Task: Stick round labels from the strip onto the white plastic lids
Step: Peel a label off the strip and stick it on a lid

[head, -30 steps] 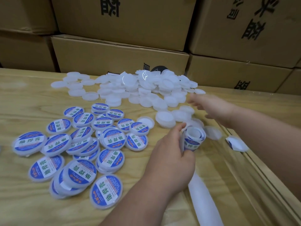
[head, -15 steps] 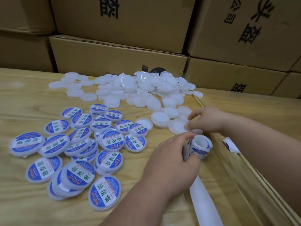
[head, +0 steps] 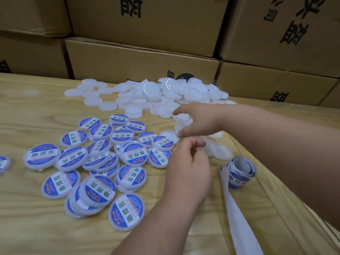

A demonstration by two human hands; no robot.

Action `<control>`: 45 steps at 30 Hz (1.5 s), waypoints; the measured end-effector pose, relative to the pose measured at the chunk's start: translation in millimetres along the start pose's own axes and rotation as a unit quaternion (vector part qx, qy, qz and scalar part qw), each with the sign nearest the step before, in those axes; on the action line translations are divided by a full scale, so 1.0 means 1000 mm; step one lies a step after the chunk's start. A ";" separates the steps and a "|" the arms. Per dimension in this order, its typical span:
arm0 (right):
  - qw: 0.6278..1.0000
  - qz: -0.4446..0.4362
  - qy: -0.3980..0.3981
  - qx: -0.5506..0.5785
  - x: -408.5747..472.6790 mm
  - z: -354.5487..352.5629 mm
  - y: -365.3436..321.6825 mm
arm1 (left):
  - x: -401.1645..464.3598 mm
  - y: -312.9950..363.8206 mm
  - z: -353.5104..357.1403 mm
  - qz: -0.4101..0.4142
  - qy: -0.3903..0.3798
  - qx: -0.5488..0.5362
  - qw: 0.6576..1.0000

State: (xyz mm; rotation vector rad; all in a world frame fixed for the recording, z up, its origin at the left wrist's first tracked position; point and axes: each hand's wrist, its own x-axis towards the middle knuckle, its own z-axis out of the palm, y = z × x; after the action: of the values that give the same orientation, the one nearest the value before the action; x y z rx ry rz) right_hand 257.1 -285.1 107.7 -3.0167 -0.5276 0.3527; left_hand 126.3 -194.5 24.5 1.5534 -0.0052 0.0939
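Stacked cardboard boxes (head: pixel 143 57) are backing the tabletop (head: pixel 27 107); both hands, left hand (head: pixel 187 173) and right hand (head: pixel 200 120), are hovering with fingers loosely spread, holding nothing, while the label roll (head: pixel 239 172) is lying on its side, open end facing up-left.

Plain lids (head: pixel 158 92): translucent white, unmarked, glossy highlights on few. Labelled lids (head: pixel 100 190): white rims, round blue labels with white centre band, green characters, small red-orange mark at label edge. Label roll (head: pixel 239 172): white backing, blue labels with white band showing on outer wrap; white tail of strip (head: pixel 237 214) bare. Table (head: pixel 27 111): pale yellow-tan wood grain. Cardboard boxes (head: pixel 139 59): brown, bold black printed characters.
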 end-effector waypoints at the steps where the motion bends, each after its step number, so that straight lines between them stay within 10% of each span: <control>1: 0.999 0.011 -0.021 -0.025 0.006 0.001 -0.004 | 0.001 0.001 -0.001 -0.011 0.006 -0.019 1.000; 22: 0.979 -0.086 0.007 0.183 -0.057 -0.015 -0.017 | 0.019 0.014 -0.019 -0.160 -0.008 -0.397 0.904; 29: 0.921 0.062 0.279 0.264 -0.145 -0.007 -0.013 | 0.019 0.005 -0.010 -0.113 -0.019 -0.342 0.933; 34: 0.910 0.218 0.140 0.325 -0.190 0.043 -0.018 | 0.018 0.005 -0.006 -0.092 0.003 -0.283 0.955; 45: 0.899 0.205 0.268 0.280 -0.170 0.112 -0.019 | 0.001 -0.008 0.003 0.098 -0.049 0.198 0.974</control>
State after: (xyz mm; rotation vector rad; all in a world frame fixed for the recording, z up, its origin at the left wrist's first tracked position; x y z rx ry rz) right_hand 69.0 -323.0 36.7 -2.4581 0.2273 -0.2777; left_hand 128.1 -197.5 17.0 1.9539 -0.2300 0.1823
